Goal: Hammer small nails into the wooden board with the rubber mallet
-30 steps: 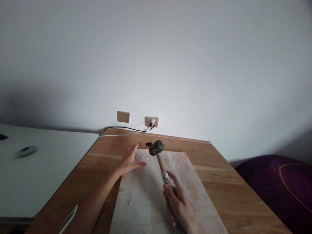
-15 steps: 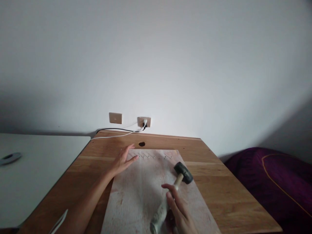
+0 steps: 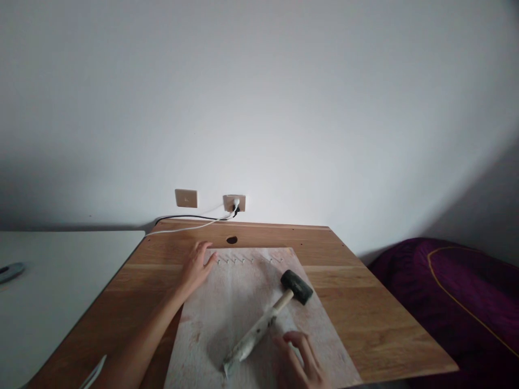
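Note:
A rubber mallet (image 3: 259, 329) with a black head and a pale, worn handle lies slanted on a whitish board (image 3: 219, 302), its head toward the far right. My right hand (image 3: 302, 362) is just right of the handle, fingers bent and apart, off the mallet; its lower part is cut off by the frame. At the board's far left corner rests my left hand (image 3: 197, 270), open, fingers spread and thumb pointing at the nearest nail. Several thin nails (image 3: 243, 260) stand in a row along the board's far edge, with a gap in the row.
The board lies on a wooden table (image 3: 348, 308) with a dark hole (image 3: 232, 240) near its back edge. Cables run to a wall socket (image 3: 235, 203). To the left is a white surface with a roll of tape (image 3: 11, 272); a purple cushion-like thing (image 3: 441, 292) sits right.
My right hand has let go of the mallet and drawn back toward me. The mallet now lies on the board. My left hand stays at the corner; the view has shifted slightly.

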{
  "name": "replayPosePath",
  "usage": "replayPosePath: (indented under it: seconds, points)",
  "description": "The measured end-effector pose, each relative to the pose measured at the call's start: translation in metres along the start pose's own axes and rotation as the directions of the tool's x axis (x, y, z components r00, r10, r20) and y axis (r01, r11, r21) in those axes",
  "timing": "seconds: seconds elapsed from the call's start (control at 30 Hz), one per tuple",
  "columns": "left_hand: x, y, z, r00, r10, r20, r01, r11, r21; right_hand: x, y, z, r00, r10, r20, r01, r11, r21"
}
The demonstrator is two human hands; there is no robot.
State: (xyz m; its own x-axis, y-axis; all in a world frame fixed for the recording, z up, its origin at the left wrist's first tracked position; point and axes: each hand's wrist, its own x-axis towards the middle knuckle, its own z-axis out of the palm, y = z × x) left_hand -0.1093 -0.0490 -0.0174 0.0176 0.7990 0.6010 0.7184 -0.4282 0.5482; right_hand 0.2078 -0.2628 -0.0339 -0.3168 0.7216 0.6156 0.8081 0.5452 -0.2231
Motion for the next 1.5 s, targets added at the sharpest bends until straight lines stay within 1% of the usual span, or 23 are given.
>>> replayPosePath:
  seconds: [0.07,0.1,0.13,0.2,0.23,0.3,0.4,0.47,0.53,0.6,0.7,0.8,0.87,0.93,1.0,1.1,1.17,1.27,1.33,1.4,1.43,1.47,1.5]
  points:
    - [0.001,-0.003,0.001,0.999,-0.006,-0.047,0.007,1.000,0.025,-0.010,0.013,0.001,0.987,-0.159,0.024,0.161,0.974,-0.158]
    - [0.001,-0.004,0.001,0.998,-0.003,-0.056,0.005,0.999,0.032,-0.014,0.017,0.003,0.978,-0.206,0.044,0.211,0.956,-0.206]
    - [0.001,-0.004,0.001,0.998,0.004,-0.056,-0.001,0.999,0.042,-0.018,0.021,0.004,0.974,-0.218,0.057,0.225,0.943,-0.244]
    - [0.002,-0.002,0.001,0.999,0.015,-0.052,-0.011,0.998,0.069,-0.023,0.025,0.005,0.977,-0.205,0.067,0.215,0.933,-0.290]
    - [0.002,0.000,0.000,0.998,0.021,-0.051,-0.017,0.997,0.082,-0.023,0.026,0.005,0.978,-0.195,0.069,0.207,0.931,-0.302]
    - [0.002,0.004,-0.003,0.998,0.040,-0.045,-0.036,0.995,0.091,-0.021,0.029,0.000,0.971,-0.224,0.081,0.238,0.924,-0.298]
    - [0.003,0.004,-0.007,0.999,0.046,-0.008,-0.046,0.999,0.026,-0.012,0.031,-0.013,0.962,-0.268,0.060,0.274,0.926,-0.259]
    - [0.004,0.002,-0.007,1.000,0.022,0.013,-0.021,0.998,-0.053,-0.007,0.032,-0.023,0.965,-0.252,0.069,0.261,0.935,-0.239]
    - [0.003,0.001,-0.005,0.999,0.020,0.028,-0.017,0.996,-0.090,-0.005,0.035,-0.032,0.971,-0.207,0.119,0.230,0.944,-0.237]
    - [0.002,0.001,-0.003,0.998,0.048,0.040,-0.045,0.997,-0.067,-0.007,0.040,-0.041,0.976,-0.136,0.171,0.175,0.956,-0.237]
    - [0.000,0.000,-0.002,0.994,0.086,0.074,-0.083,0.996,-0.035,-0.012,0.054,-0.055,0.972,0.016,0.236,0.031,0.981,-0.191]
    - [-0.001,-0.003,-0.003,0.988,0.111,0.111,-0.107,0.993,-0.042,-0.016,0.074,-0.070,0.933,0.197,0.302,-0.149,0.973,-0.176]
    - [-0.001,-0.005,-0.003,0.985,0.127,0.118,-0.123,0.992,-0.040,-0.020,0.091,-0.081,0.902,0.274,0.334,-0.223,0.958,-0.182]
    - [-0.002,-0.007,-0.002,0.983,0.141,0.116,-0.137,0.990,-0.039,-0.025,0.111,-0.091,0.879,0.308,0.363,-0.254,0.948,-0.190]
    - [-0.002,-0.008,-0.001,0.981,0.156,0.113,-0.152,0.987,-0.043,-0.034,0.134,-0.101,0.868,0.333,0.368,-0.275,0.940,-0.202]
    - [-0.003,-0.009,0.000,0.978,0.172,0.115,-0.168,0.985,-0.042,-0.051,0.174,-0.114,0.874,0.326,0.361,-0.273,0.943,-0.191]
    - [-0.004,-0.008,0.000,0.976,0.177,0.123,-0.174,0.984,-0.036,-0.061,0.198,-0.123,0.868,0.330,0.371,-0.286,0.943,-0.170]
    - [-0.004,-0.008,0.000,0.974,0.179,0.139,-0.177,0.984,-0.031,-0.066,0.222,-0.139,0.856,0.347,0.384,-0.329,0.937,-0.116]
    - [-0.004,-0.007,0.000,0.973,0.175,0.153,-0.172,0.985,-0.034,-0.062,0.228,-0.152,0.836,0.386,0.390,-0.380,0.920,-0.096]
    - [-0.005,-0.006,0.000,0.971,0.170,0.168,-0.165,0.985,-0.047,-0.053,0.224,-0.165,0.829,0.429,0.359,-0.430,0.899,-0.082]
    - [-0.005,-0.005,0.000,0.970,0.169,0.176,-0.161,0.985,-0.056,-0.046,0.219,-0.169,0.835,0.447,0.321,-0.449,0.891,-0.072]
    - [-0.005,-0.004,0.000,0.969,0.168,0.182,-0.159,0.985,-0.065,-0.037,0.210,-0.171,0.847,0.464,0.259,-0.467,0.883,-0.055]
    - [-0.005,-0.003,0.001,0.968,0.168,0.187,-0.157,0.985,-0.074,-0.028,0.199,-0.170,0.852,0.483,0.204,-0.487,0.873,-0.030]
